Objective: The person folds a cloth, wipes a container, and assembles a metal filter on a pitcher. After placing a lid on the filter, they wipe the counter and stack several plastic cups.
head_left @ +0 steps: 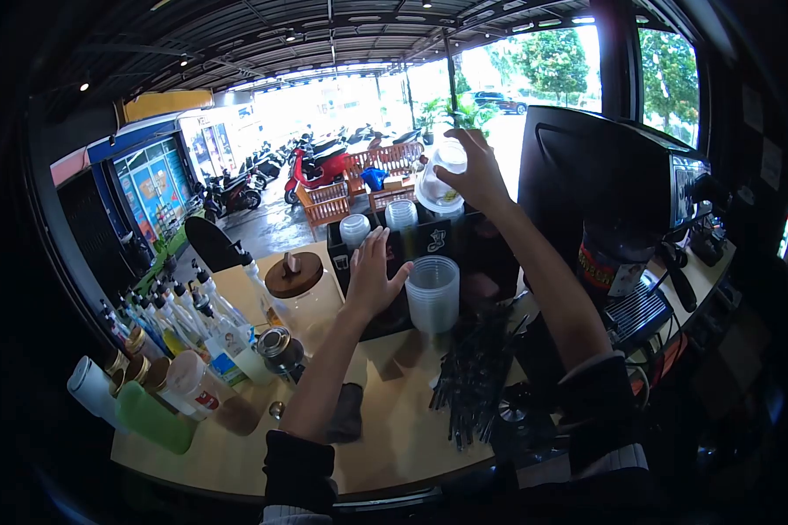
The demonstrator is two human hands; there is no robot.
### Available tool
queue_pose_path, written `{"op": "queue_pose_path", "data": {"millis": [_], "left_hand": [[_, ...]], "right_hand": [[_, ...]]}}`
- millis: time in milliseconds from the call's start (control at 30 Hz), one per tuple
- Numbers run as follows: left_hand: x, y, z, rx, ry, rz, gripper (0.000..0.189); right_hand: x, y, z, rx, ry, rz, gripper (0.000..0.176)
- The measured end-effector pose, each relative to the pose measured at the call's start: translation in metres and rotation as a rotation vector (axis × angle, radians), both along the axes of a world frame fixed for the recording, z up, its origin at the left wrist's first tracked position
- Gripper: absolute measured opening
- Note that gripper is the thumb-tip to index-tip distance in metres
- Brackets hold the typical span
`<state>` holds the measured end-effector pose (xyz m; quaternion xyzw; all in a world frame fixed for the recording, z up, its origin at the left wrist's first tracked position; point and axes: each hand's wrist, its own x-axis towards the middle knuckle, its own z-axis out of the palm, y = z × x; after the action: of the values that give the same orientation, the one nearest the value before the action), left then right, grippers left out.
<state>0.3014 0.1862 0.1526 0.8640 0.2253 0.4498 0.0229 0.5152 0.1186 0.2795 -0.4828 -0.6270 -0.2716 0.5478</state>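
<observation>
My right hand [479,175] is raised at the back of the counter, its thumb and fingers curved around a clear plastic cup [451,156]. The wide rim of this cup is turned downward, over the black cup holder [436,236]. Lower and to the left, my left hand [376,278] has its fingers stretched out and holds nothing. It is nearest to a tall stack of clear cups [434,296] and the holder's front. Two more stacks of clear plastic, a left one [355,229] and a middle one [402,215], rise from the holder behind its fingers.
A jar with a wooden lid [293,275] stands left of my left hand. Several pump bottles [210,319] crowd the counter's left side. Black wrapped straws [473,385] lie in front of the cups. A large black machine [604,175] stands on the right.
</observation>
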Motion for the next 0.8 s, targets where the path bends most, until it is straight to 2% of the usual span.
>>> {"op": "queue_pose_path", "data": {"millis": [67,133,200,300,533,667,800], "left_hand": [[0.007,0.008,0.000,0.014,0.122,0.138,0.073],[0.010,0.013,0.000,0.000,0.166,0.139,0.074],[0.012,0.015,-0.002,0.019,0.269,0.217,0.070],[0.014,0.021,-0.005,-0.011,0.298,0.220,0.067],[0.014,0.021,-0.007,-0.039,0.270,0.197,0.063],[0.013,0.020,-0.009,-0.025,0.233,0.181,0.062],[0.012,0.018,-0.011,0.002,0.211,0.175,0.063]], "right_hand": [[0.021,0.023,-0.003,-0.017,-0.050,-0.018,0.054],[0.032,0.033,-0.006,-0.091,0.020,0.046,0.052],[0.045,0.048,-0.012,-0.164,0.016,-0.019,0.051],[0.066,0.070,-0.022,-0.202,0.001,-0.006,0.052],[0.075,0.089,-0.027,-0.450,-0.066,-0.053,0.061],[0.072,0.100,-0.039,-0.494,-0.088,-0.106,0.055],[0.081,0.113,-0.050,-0.529,-0.143,-0.030,0.051]]}}
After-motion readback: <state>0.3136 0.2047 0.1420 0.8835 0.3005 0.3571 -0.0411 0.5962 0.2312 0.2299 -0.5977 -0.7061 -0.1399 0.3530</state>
